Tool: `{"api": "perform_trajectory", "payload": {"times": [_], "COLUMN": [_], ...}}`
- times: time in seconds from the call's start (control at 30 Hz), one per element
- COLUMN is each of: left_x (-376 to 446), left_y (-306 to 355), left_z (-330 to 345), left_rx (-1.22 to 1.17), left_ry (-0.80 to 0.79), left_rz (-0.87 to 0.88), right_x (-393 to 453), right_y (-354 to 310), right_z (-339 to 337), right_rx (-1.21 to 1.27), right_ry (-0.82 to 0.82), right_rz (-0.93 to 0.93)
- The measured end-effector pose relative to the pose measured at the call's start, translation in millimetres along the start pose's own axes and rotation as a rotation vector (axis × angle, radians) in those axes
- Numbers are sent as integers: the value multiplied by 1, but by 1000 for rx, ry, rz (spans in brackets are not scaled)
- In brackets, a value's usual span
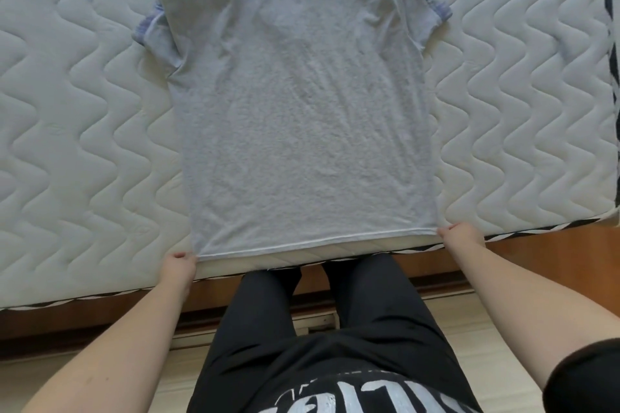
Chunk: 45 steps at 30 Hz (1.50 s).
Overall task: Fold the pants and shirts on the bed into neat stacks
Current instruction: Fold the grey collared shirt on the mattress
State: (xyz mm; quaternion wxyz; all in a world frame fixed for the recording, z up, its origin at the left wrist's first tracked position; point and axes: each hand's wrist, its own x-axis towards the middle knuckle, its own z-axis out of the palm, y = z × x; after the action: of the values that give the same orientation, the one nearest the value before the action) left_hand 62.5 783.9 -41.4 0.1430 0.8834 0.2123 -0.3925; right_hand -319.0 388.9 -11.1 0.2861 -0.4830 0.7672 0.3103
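A person's left hand and right hand are pinching the shirt hem at six o'clock, the shirt lying flat mid-bed, apparently still unfolded, no stacks showing.

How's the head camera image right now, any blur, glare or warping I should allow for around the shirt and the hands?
Head view: soft, even daylight, no glare; the grey shirt is slightly soft but its creases read; wide-angle warping bends the mattress edge; the shirt's collar is cut off at the top; left hand and right hand, pinching the hem corners, are sharp enough.
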Motion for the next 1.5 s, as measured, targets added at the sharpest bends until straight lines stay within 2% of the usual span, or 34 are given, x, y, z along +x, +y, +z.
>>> {"api": "perform_trajectory", "payload": {"times": [0.1, 0.33, 0.5, 0.7, 0.93, 1.1, 1.23, 1.33, 1.4, 1.5], "left_x": [-21, -82, -93, -57, -7, 44, 81, 104, 118, 132], "left_y": [12, 52, 96, 142, 220, 281, 341, 384, 404, 421], "left_z": [-12, -30, -28, -23, -49, -65, -80, -90, -93, -88], "left_rx": [13, -60, -44, -24, -46, -65, -100, -82, -44, -24], "left_ry": [6, -117, -111, -81, -36, 47, 174, 228, 211, 133], "left_rz": [36, 194, 354, 522, 775, 815, 847, 865, 872, 888], "right_x": [-20, -79, -103, -114, -145, -157, -154, -148, -141, -122], "right_y": [-8, -54, -121, -229, -370, -461, -509, -537, -556, -576], "right_z": [-9, -33, -37, -9, 21, 35, 54, 70, 79, 84], "right_rx": [22, 56, 101, 168, 75, 37, -10, -33, -23, -76], "right_ry": [-5, -75, -121, -130, 39, 93, 149, 250, 340, 467], "right_rz": [-56, -281, -549, -690, -950, -1121, -1228, -1301, -1326, -1258]}}
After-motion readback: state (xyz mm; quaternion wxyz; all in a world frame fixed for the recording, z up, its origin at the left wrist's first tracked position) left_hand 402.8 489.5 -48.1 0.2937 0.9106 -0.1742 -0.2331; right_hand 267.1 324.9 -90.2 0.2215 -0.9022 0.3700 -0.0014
